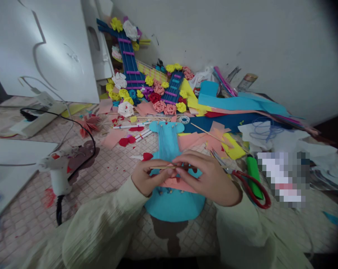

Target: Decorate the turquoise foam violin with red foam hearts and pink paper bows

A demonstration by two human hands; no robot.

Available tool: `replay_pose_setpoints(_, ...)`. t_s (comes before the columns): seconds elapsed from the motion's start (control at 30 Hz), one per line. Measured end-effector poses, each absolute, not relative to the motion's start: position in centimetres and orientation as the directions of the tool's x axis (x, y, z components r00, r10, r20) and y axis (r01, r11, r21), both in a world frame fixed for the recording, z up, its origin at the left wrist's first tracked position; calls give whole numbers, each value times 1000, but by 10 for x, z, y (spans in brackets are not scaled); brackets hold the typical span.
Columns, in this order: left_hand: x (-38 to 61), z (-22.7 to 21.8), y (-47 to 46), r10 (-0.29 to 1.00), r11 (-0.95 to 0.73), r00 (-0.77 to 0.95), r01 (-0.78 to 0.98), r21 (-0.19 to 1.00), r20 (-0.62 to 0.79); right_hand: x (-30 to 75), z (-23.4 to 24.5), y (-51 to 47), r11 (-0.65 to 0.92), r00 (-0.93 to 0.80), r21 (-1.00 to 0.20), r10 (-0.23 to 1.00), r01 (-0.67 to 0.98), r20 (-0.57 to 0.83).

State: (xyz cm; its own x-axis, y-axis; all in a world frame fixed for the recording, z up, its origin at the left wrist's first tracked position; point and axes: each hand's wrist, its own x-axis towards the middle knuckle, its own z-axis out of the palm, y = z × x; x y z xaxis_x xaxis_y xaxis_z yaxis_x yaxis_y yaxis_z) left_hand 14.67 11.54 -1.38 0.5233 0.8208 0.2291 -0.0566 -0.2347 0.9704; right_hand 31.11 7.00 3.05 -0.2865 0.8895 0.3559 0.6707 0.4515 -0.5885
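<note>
A thin wooden stick [157, 167] lies level between my two hands, over the middle of a light-blue paper guitar [174, 209]. My left hand [152, 176] pinches the stick from the left. From the right, my right hand [205, 173] has its fingers closed around the same stick. A strip of salmon-pink paper [182, 185] shows just under my fingers, partly hidden by them. Strings run up the guitar's neck [169, 140]. A red paper heart [147, 156] lies by the guitar's left side.
A white glue gun [58, 173] with its cord stands at left, near a power strip [40, 116]. Red-handled scissors [254, 192] and a green highlighter [254, 177] lie at right. Behind are decorated dark-blue paper guitars [130, 59], paper flowers [159, 106] and paper scraps [195, 141].
</note>
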Motion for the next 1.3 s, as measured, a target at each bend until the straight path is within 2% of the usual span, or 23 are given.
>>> replay_pose_setpoints(0.33, 146, -14, 117, 836, -243, 509, 8, 970, 205, 311, 27, 70, 498, -300, -564, 861, 659, 411)
replay_pose_setpoints(0.67, 146, -17, 116, 866, -201, 466, -10, 980, 182, 309, 23, 69, 522, -299, -487, 834, 700, 464)
replay_pose_setpoints(0.83, 148, -15, 116, 871, -139, 464, -84, 987, 162, 306, 21, 69, 526, -310, -451, 827, 721, 469)
replay_pose_setpoints(1.3, 146, -17, 116, 902, -190, 379, -88, 978, 209, 302, 20, 67, 500, -247, -489, 834, 715, 493)
